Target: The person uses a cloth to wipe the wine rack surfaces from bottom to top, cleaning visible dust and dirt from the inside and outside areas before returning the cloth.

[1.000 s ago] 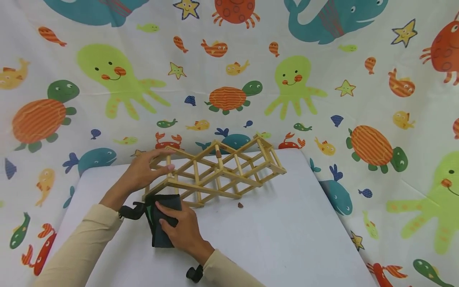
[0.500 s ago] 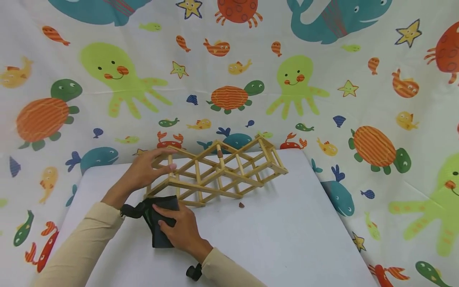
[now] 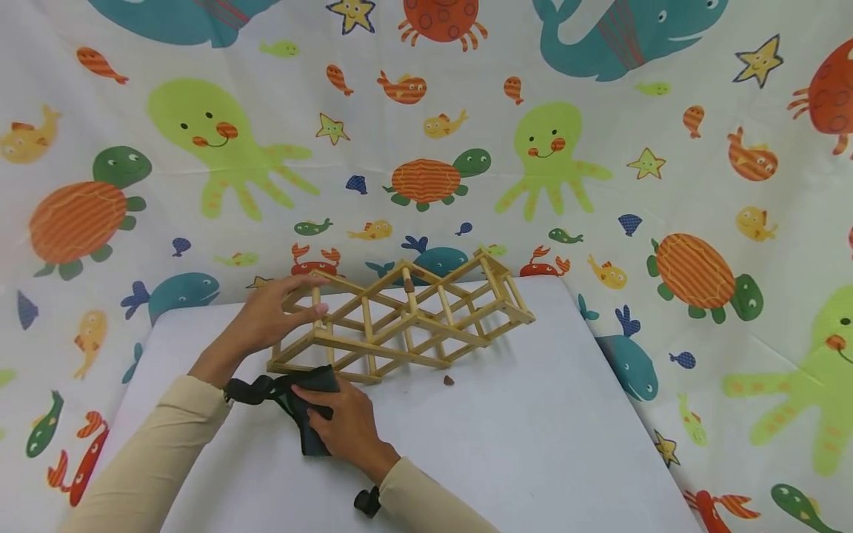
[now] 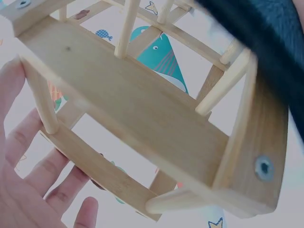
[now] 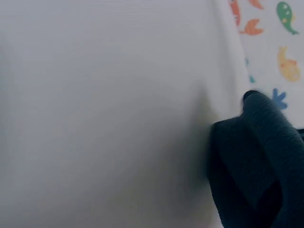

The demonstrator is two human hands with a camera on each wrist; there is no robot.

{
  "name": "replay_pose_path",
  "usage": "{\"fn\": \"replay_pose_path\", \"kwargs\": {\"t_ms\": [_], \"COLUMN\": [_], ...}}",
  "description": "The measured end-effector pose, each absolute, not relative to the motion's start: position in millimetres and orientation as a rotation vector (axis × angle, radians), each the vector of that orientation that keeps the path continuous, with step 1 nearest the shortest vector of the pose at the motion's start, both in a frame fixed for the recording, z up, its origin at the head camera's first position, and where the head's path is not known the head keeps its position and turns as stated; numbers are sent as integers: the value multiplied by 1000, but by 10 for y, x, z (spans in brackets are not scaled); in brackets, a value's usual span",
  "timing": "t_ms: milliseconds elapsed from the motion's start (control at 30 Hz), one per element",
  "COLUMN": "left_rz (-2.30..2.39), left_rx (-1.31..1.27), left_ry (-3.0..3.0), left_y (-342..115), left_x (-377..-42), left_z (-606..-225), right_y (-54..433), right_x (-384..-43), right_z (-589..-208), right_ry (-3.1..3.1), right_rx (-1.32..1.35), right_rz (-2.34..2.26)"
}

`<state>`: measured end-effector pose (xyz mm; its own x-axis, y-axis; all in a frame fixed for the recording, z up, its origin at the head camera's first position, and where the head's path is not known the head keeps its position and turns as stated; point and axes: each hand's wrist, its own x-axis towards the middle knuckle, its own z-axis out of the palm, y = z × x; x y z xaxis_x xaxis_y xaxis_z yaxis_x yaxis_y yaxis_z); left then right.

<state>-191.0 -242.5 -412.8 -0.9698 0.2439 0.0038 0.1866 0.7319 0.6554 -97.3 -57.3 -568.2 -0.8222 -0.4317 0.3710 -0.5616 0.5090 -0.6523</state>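
Note:
A slatted wooden rack of crossed bars and round dowels (image 3: 380,350) stands on the white table. My left hand (image 3: 276,311) grips its left end, thumb and fingers about the upper bars. The left wrist view shows a broad wooden plank (image 4: 128,104) close up, with that hand's fingers (image 4: 47,173) against the lower bar. In front of the rack's lower left corner, my right hand (image 3: 349,422) holds a folded dark grey-green cloth (image 3: 323,379). The cloth (image 5: 256,152) fills the lower right of the right wrist view, where the hand itself is hidden.
A small brown chip (image 3: 449,380) lies on the table (image 3: 520,444) before the rack. Another brown patch (image 3: 409,285) shows on a dowel. Behind hangs a sheet (image 3: 426,222) printed with sea animals. Black wrist straps (image 3: 249,390) sit on my wrists.
My right hand and the cloth have shifted slightly right along the rack's lower left corner, and the cloth looks narrower. The left hand and the rack stay in place.

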Motion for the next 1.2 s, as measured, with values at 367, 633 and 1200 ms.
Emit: {"fn": "replay_pose_path", "kwargs": {"t_ms": [367,633,1200], "left_rz": [1059,1068,1049], "left_rx": [332,351,345], "left_ry": [2847,2845,2851], "left_y": [-2426,-2396,-2406], "left_x": [-1877,-1908,-1904], "left_z": [-4114,-4145,-4142], "right_y": [-392,-461,-23], "right_x": [-925,-945,-917], "right_z": [-5729,-5682,-5725], "right_ry": [-2516,-2497,-2131], "right_rx": [903,892,616], "right_rz": [1397,1365,1648]}}
